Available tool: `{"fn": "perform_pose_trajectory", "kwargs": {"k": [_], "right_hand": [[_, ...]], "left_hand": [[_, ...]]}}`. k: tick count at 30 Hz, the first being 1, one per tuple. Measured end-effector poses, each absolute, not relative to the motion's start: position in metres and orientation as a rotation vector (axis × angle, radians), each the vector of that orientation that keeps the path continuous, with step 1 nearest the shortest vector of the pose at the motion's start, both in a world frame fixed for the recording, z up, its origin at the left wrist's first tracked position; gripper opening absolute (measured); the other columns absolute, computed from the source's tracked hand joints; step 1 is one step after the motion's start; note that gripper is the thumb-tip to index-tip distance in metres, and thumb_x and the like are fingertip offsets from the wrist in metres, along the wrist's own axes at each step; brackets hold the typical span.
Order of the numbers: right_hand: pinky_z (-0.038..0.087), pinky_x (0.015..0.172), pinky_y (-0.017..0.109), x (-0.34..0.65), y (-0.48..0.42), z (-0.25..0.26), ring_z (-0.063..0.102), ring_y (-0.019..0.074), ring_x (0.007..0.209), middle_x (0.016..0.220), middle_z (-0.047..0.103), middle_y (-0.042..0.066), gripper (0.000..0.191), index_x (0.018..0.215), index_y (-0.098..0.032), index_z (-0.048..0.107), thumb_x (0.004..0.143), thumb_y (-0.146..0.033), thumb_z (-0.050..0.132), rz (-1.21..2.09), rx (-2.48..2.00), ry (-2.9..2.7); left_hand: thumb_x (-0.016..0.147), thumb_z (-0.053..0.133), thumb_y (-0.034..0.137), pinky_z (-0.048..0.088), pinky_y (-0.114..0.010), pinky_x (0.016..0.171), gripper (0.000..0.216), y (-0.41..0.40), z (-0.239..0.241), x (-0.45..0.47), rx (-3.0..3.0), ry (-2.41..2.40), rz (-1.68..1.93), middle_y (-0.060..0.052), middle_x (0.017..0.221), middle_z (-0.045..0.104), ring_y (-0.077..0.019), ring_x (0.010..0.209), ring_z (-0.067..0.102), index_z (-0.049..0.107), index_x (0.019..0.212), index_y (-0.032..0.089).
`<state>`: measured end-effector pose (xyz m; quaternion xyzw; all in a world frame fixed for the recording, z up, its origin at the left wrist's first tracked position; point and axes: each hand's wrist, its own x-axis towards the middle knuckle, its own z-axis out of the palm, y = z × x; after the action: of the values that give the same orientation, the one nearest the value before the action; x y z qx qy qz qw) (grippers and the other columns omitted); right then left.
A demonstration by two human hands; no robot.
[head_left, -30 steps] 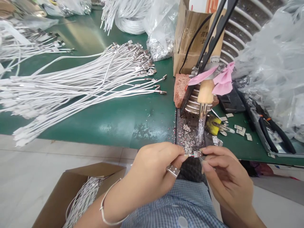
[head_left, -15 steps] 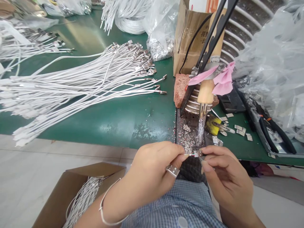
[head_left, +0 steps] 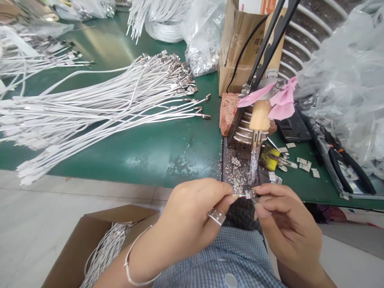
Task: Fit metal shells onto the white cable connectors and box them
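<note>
Both hands' grip pinches connector [head_left: 248,195].

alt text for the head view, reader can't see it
Left hand and right hand pinch a small connector by the tip of a soldering iron at the edge of a green table. White cables lie fanned on it; more fill a box below.

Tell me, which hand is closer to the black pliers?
Right. The right hand sits below-left of the pliers; the left hand is farther left, across the small connector both pinch.
</note>
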<state>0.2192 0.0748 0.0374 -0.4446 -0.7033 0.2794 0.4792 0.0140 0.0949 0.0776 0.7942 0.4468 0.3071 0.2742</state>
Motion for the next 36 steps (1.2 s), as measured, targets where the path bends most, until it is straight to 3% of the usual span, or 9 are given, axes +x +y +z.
{"fn": "perform_pose_trajectory", "kwargs": {"k": [13, 20, 36], "right_hand": [[0.048, 0.081, 0.030, 0.223, 0.072, 0.039, 0.059, 0.0172, 0.098, 0.082, 0.062, 0.002, 0.018, 0.085, -0.020, 0.059, 0.084, -0.002, 0.058, 0.695, -1.121, -1.726], [0.049, 0.077, 0.031, 0.224, 0.064, 0.038, 0.059, 0.0175, 0.096, 0.094, 0.063, 0.004, 0.016, 0.086, -0.021, 0.060, 0.085, -0.005, 0.057, 0.693, -1.192, -1.682], [0.048, 0.079, 0.030, 0.228, 0.063, 0.032, 0.058, 0.0178, 0.099, 0.079, 0.061, 0.001, 0.018, 0.086, -0.020, 0.057, 0.084, -0.002, 0.056, 0.736, -1.113, -1.750]], "left_hand": [[0.090, 0.056, 0.011, 0.038, -0.022, 0.055, 0.007, 0.092, 0.073, 0.018, 2.136, 1.175, 0.785, 0.002, 0.069, 0.060, -0.0101, 0.058, 0.051, 0.062, 0.089, 0.016], [0.090, 0.056, 0.011, 0.040, -0.023, 0.055, 0.008, 0.090, 0.068, 0.021, 2.114, 1.168, 0.755, 0.002, 0.068, 0.062, -0.0107, 0.059, 0.054, 0.062, 0.087, 0.016], [0.092, 0.055, 0.013, 0.039, -0.021, 0.055, 0.010, 0.086, 0.064, 0.018, 2.060, 1.169, 0.789, 0.003, 0.069, 0.063, -0.0089, 0.058, 0.054, 0.061, 0.086, 0.017]]}}
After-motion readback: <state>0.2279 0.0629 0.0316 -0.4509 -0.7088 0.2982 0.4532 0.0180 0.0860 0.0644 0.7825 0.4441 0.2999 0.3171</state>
